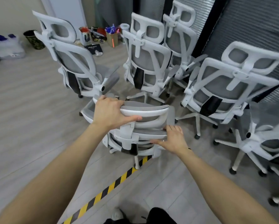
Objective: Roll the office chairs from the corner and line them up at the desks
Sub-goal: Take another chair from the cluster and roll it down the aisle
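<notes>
Directly below me stands a white-framed office chair with grey mesh (150, 110), seen from above and behind. My left hand (110, 111) grips the left end of its headrest, thumb under the rim. My right hand (172, 139) holds the right side of its backrest top, fingers curled over the edge. Several matching chairs crowd the corner beyond it: one at the left (71, 62), one in the middle (147, 57), one behind that (180, 29) and one at the right (232, 81). No desks are in view.
Another chair (264, 143) stands at the far right with its base showing. A yellow-black tape strip (113, 183) crosses the wood floor under the held chair. Boxes of small items (111, 36), a dark bin (33, 39) and plastic bags (6, 46) line the back wall.
</notes>
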{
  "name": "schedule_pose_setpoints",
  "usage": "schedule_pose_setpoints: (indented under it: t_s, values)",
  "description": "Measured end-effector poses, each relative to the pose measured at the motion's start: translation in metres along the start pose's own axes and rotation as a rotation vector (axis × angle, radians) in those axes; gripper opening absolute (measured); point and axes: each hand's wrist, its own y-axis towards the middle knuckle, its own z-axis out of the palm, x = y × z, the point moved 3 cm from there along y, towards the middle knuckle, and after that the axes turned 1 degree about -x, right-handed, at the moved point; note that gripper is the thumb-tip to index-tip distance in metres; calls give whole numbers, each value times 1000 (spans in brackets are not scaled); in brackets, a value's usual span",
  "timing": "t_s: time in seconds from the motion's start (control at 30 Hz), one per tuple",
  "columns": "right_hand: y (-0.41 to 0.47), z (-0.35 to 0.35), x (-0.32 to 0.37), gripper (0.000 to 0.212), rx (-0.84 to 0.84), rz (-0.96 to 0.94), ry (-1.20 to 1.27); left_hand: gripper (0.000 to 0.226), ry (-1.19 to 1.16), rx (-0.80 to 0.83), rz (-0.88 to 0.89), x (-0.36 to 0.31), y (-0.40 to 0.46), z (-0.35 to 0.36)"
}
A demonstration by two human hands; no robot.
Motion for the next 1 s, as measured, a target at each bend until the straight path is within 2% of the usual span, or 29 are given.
schedule_pose_setpoints:
  t_s: [0.2, 0.27, 0.37, 0.47, 0.73, 1.0]
  values:
    - [-5, 2, -32, 113, -61, -209, -8, 98, 55, -86, -133, -41, -46, -17]
    - [-11, 7, -47, 106, -111, -301, 2, 94, 77, -145, -183, -61, -68, -23]
    - [-25, 10, -70, 93, -129, -451, 22, 98, 112, -136, -290, -95, -105, -32]
    - [-36, 5, -90, 83, -95, -597, -9, 102, 150, -95, -400, -137, -139, -42]
    - [-87, 2, -128, 71, -26, -919, -37, 101, 283, -157, -631, -248, -227, -68]
    - [-171, -3, -148, 72, 39, -1070, 28, 96, 369, -217, -803, -359, -335, -103]
